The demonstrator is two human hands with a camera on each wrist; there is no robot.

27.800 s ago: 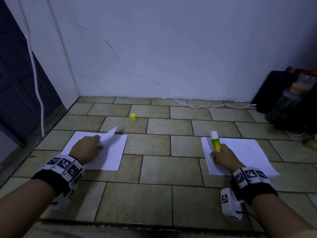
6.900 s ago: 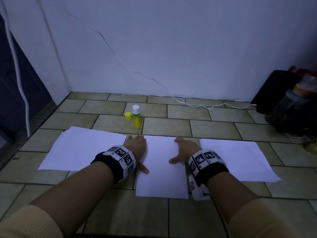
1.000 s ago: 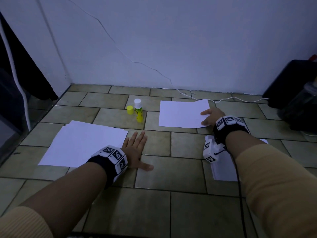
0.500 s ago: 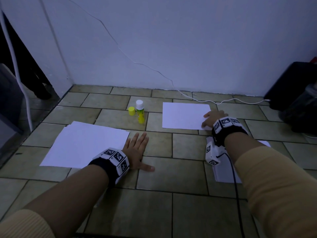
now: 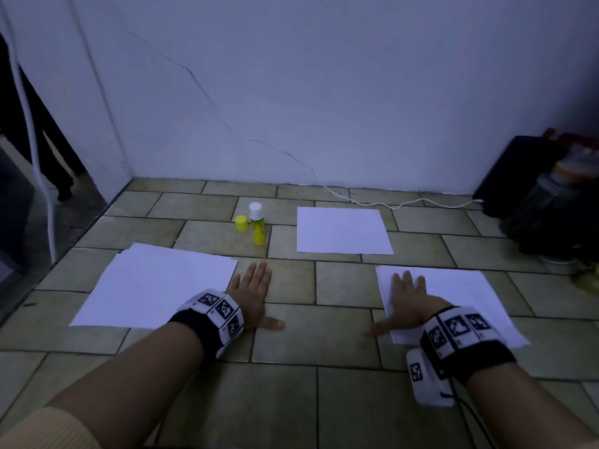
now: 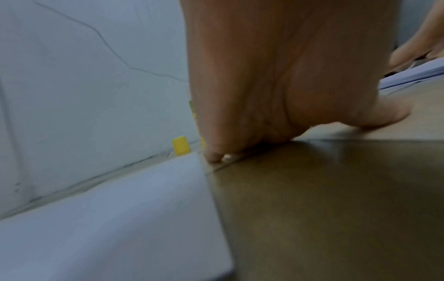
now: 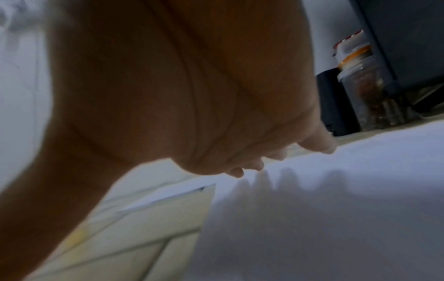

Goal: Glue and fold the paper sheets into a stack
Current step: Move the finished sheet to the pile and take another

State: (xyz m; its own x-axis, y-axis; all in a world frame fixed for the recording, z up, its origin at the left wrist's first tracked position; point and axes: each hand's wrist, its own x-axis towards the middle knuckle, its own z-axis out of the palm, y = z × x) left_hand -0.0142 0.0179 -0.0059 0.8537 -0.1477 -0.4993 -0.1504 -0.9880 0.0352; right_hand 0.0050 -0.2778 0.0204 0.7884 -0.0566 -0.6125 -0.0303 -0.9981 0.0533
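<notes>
Right hand flat on right paper pile; left hand flat on floor.

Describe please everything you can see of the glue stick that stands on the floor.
The glue stick is a small plastic-looking tube with a yellow body, a green printed label and a white top end. It stands upright on the tiled floor, uncapped; its yellow cap sits apart beside it on the left. Neither hand touches it. The folded sheet lies to its right.
</notes>
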